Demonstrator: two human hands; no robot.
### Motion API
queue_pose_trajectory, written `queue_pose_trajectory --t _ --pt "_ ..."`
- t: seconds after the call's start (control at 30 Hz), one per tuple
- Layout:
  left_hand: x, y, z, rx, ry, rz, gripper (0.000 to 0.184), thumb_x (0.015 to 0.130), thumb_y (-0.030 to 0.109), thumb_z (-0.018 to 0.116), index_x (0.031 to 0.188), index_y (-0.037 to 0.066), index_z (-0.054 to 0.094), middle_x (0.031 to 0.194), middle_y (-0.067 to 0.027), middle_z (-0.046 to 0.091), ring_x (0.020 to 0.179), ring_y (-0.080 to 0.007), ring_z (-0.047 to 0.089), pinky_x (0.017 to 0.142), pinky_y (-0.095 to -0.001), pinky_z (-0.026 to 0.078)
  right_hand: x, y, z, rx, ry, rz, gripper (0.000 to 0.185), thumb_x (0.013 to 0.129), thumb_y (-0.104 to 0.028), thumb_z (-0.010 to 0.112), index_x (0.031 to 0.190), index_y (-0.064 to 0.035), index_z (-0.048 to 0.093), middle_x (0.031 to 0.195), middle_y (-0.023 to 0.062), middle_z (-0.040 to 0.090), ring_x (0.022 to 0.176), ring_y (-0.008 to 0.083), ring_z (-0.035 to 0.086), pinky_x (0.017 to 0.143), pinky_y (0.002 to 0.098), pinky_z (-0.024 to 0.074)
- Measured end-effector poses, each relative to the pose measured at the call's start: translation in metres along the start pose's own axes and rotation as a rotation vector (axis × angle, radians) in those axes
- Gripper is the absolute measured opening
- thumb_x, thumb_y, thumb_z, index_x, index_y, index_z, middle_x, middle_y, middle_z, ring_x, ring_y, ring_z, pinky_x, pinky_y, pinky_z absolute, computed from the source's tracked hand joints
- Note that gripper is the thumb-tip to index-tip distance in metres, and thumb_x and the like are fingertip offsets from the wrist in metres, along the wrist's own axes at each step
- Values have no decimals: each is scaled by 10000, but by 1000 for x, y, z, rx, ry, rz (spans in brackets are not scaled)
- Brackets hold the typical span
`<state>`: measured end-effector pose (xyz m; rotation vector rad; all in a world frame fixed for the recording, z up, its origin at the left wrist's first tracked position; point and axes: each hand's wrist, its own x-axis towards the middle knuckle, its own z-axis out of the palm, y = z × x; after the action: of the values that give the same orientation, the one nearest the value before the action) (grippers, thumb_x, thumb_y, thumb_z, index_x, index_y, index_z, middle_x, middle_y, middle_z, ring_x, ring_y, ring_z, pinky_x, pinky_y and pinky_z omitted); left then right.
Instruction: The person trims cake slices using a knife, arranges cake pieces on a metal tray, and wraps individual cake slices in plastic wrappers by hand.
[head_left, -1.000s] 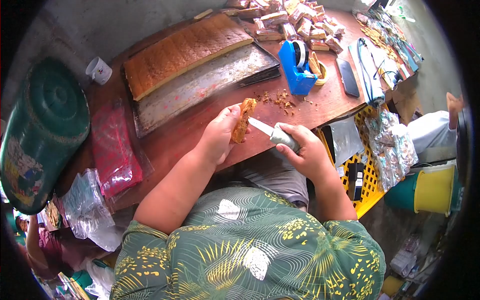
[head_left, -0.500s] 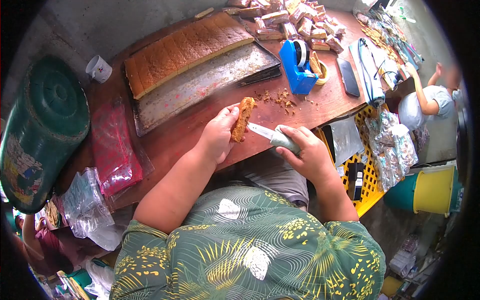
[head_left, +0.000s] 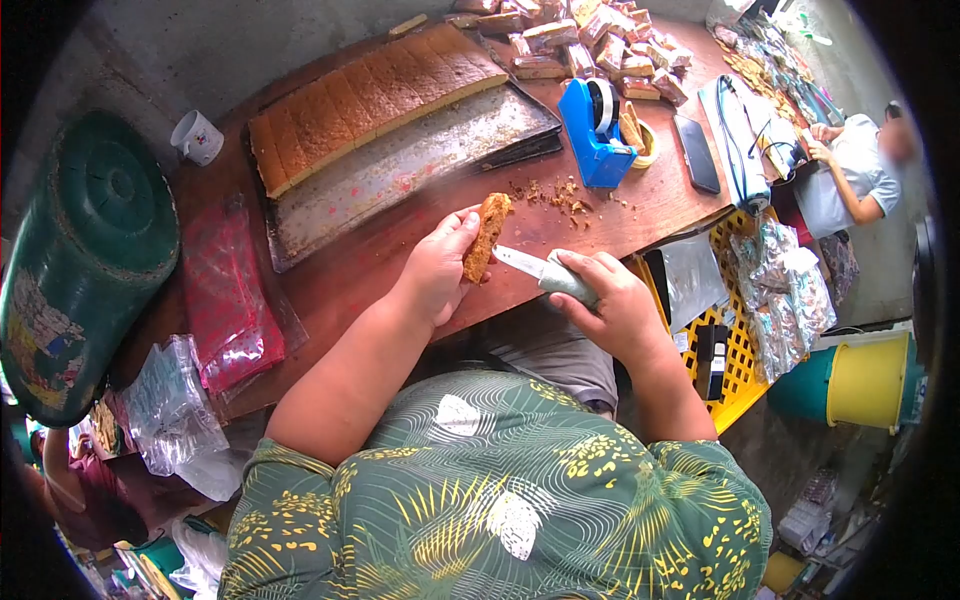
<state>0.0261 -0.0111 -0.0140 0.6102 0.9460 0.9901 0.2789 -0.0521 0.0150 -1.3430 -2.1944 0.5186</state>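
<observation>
My left hand (head_left: 441, 257) grips a slice of brown cake (head_left: 486, 240), held upright over the table's front edge. In my right hand (head_left: 612, 303) is a knife (head_left: 522, 263), its handle wrapped in something pale and its blade pointing left at the slice. The blade tip is at or very near the slice's right side; contact is hard to make out. Crumbs (head_left: 572, 205) lie on the table just beyond the slice. Behind my hands, a sheet of sliced cake (head_left: 370, 100) rests on the far part of a metal tray (head_left: 370, 190).
A blue tape dispenser (head_left: 597, 150), a phone (head_left: 696, 153) and several wrapped cake pieces (head_left: 600, 45) occupy the right side. Red plastic bags (head_left: 230, 300) and a green drum (head_left: 95, 240) stand left. A yellow crate (head_left: 738, 340) is at right, near another person (head_left: 850, 170).
The knife has shifted very slightly left and up, while the slice stays nearly in place. The person at the right has straightened and brought their hands together over the table.
</observation>
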Motion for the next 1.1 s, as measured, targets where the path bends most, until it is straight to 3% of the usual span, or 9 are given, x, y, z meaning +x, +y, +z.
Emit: queue_pose_trajectory --t 0.27,0.47,1.1 --pt "-5 2 8 15 41 -11 325 1125 290 444 1385 135 562 1128 -4 667 909 -114 635 740 -299 517 0 2 8 46 10 16 488 907 -333 774 1345 -150 661 1042 158 673 911 380 683 793 444 566" --pt "-2 -4 1 -15 -12 -7 357 1118 290 490 1396 73 541 1094 -23 657 861 -118 635 743 -276 546 2 8 12 66 57 50 483 911 -331 771 1333 -121 664 1049 180 675 944 397 677 828 450 557" --pt "2 -4 -1 -19 23 -10 336 1124 304 452 1398 144 563 1077 20 648 877 -96 634 739 -287 513 0 2 3 -35 11 41 485 907 -346 773 1343 -161 665 1009 162 660 888 387 679 777 449 561"
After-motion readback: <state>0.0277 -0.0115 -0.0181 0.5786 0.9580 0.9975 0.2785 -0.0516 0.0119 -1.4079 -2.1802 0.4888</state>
